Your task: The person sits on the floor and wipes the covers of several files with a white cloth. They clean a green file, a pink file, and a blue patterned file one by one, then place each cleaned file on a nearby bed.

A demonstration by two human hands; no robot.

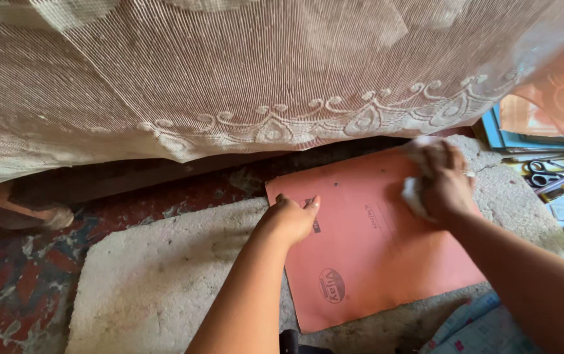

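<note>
We extend both bare forearms forward and slightly inward from the lower edge of the view. Our left forearm rises from bottom centre, the wrist straight. The left hand (288, 219) lies palm down, knuckles up, fingers curled under at the far side and the thumb stretched out to the right, its nail visible. Our right forearm enters from the lower right corner and runs up and to the left. The right hand (444, 183) is set palm down, back of the hand towards the camera, fingers bunched together in a closed grip. The two hands are well apart, the right one farther forward.
</note>
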